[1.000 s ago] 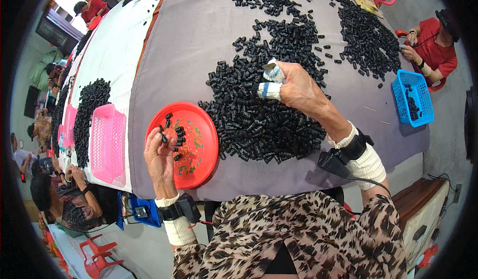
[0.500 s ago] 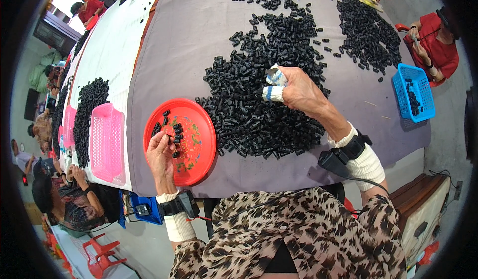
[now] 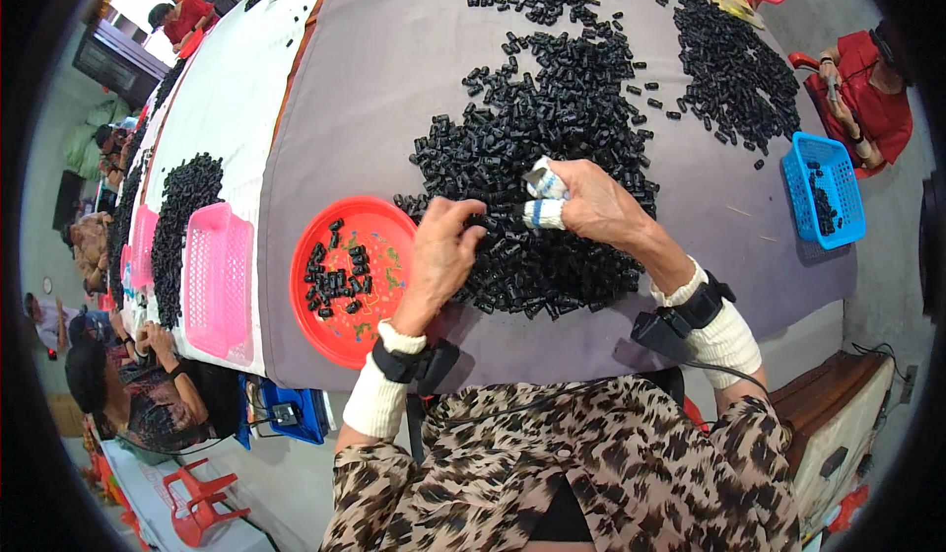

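A large pile of small black cylindrical plastic pieces (image 3: 552,108) covers the middle of the table. At its near left edge is my left hand (image 3: 439,261), thumb and fingers curled together over the pieces; whether one is between the fingertips I cannot make out. My right hand (image 3: 606,202) is above the pile, closed, with white, blue-striped cloth covers (image 3: 545,214) on the thumb and forefinger. What it grips, if anything, is hidden. Beside my left wrist lies a round red plate (image 3: 307,327) with several black pieces (image 3: 335,284) on it.
A pink basket (image 3: 219,340) stands left of the plate, near another heap of black pieces (image 3: 187,197). At the right edge is a blue basket (image 3: 838,232) with some pieces inside. Another heap (image 3: 734,74) lies far right. Other people sit around the table.
My left hand has left the red plate and moved right to the pile's edge. More black pieces on the plate are uncovered. My right hand stays nearly in place.
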Demonstrator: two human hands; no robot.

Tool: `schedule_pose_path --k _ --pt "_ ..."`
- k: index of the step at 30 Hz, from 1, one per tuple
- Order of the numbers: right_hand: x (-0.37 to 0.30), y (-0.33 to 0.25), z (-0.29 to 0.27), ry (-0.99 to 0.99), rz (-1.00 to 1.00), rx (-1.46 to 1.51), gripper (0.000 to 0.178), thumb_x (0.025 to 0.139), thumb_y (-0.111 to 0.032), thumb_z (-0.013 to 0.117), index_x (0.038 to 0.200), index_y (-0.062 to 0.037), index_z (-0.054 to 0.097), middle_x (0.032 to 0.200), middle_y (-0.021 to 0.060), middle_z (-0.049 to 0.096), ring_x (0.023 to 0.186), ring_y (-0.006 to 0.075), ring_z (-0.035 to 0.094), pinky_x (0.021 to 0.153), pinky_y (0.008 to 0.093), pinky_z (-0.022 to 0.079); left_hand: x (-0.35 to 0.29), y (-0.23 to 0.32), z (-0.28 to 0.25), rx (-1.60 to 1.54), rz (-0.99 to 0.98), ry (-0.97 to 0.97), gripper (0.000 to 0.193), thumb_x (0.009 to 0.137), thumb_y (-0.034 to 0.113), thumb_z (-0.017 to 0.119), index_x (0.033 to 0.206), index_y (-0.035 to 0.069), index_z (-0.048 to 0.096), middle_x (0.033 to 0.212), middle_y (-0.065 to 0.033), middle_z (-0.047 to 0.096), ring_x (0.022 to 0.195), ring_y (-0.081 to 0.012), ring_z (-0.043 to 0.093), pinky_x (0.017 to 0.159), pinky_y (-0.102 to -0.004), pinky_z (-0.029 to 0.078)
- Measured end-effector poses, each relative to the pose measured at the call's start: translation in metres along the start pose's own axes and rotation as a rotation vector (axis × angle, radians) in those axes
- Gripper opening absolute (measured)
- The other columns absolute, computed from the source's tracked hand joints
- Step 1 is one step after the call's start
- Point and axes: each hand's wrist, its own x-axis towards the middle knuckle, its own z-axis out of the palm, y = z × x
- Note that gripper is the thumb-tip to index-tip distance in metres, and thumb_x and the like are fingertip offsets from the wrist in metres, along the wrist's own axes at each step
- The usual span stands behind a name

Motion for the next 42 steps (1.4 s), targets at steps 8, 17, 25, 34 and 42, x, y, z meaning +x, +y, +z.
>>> schedule_pose_path --k 8,17,25,34,42 --pt "-0.011 0.015 -0.002 -0.056 0.12 0.072 0.013 0.072 -0.011 0.057 0.074 0.0006 0.052 0.06 0.0075 0.053 0.054 0.017 0.044 0.053 0.0327 0.037 0.008 -0.003 0.019 0.083 0.114 -0.124 0.015 0.073 0.005 0.065 0.087 0.004 0.06 0.076 -0.0092 0.049 0.07 -0.0241 0.052 0.062 -0.0337 0.042" --pt "-0.006 -0.005 -0.003 -0.055 0.112 0.074 0.016 0.072 -0.014 0.059 0.073 0.0008 0.052 0.059 0.0053 0.051 0.054 0.0143 0.043 0.052 0.0317 0.037 0.011 0.002 0.007 -0.132 0.035 -0.004 0.016 0.075 0.003 0.063 0.09 0.002 0.058 0.073 -0.0048 0.053 0.063 -0.0135 0.053 0.058 -0.0264 0.044" --pt "-0.002 -0.039 0.005 -0.034 0.034 0.341 0.016 0.077 -0.016 0.067 0.082 -0.0033 0.058 0.067 -0.0042 0.053 0.061 0.0047 0.044 0.054 0.0229 0.038 0.016 0.052 -0.044 -0.672 -0.118 -0.081 0.013 0.078 -0.003 0.061 0.091 0.0 0.06 0.082 0.0015 0.056 0.072 -0.0039 0.054 0.063 -0.0182 0.045" --pt "-0.006 -0.057 0.0 0.097 -0.201 0.227 0.021 0.076 -0.013 0.068 0.093 -0.0028 0.06 0.068 -0.0024 0.058 0.06 0.0027 0.048 0.052 0.0209 0.04 0.023 0.068 -0.053 -1.236 -0.144 -0.008 0.017 0.079 -0.001 0.062 0.096 -0.001 0.058 0.09 -0.0078 0.063 0.078 -0.0128 0.06 0.071 -0.0261 0.051" --pt "-0.012 -0.075 0.001 0.152 -0.28 0.195 0.027 0.073 -0.006 0.069 0.098 -0.0029 0.059 0.07 0.0 0.06 0.062 0.0036 0.051 0.057 0.021 0.044 0.02 0.076 -0.054 -1.279 -0.028 0.09 0.024 0.078 -0.003 0.062 0.102 -0.002 0.056 0.097 -0.0103 0.062 0.085 -0.0141 0.06 0.075 -0.0272 0.051"
